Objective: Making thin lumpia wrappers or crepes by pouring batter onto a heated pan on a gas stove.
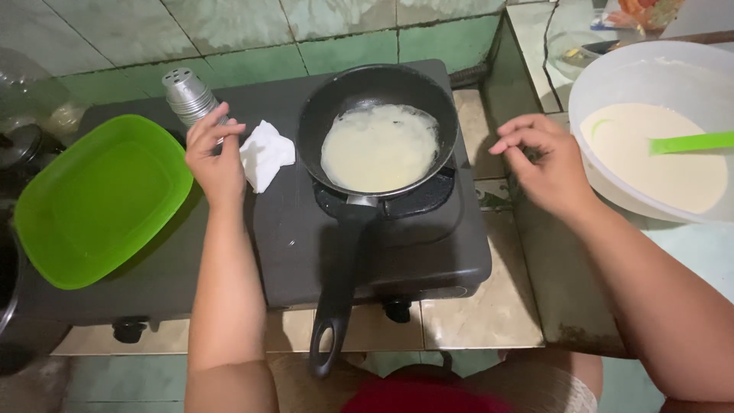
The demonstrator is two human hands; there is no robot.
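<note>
A black frying pan (348, 103) sits on the right burner of a dark two-burner stove (428, 252), holding a thin pale crepe (380, 147); its long handle (336, 291) points toward me. My left hand (214, 157) rests on the stove top, fingers at the base of a metal shaker (187, 93) and touching a crumpled white cloth (266, 153). My right hand (544, 160) hovers right of the pan, fingers loosely curled, holding nothing.
A green rectangular plastic tray (95, 199) lies on the stove's left side. A large white bowl (612, 76) of pale batter with a green spatula (692, 142) stands at the right. Green tiled wall behind; tiled counter under the stove.
</note>
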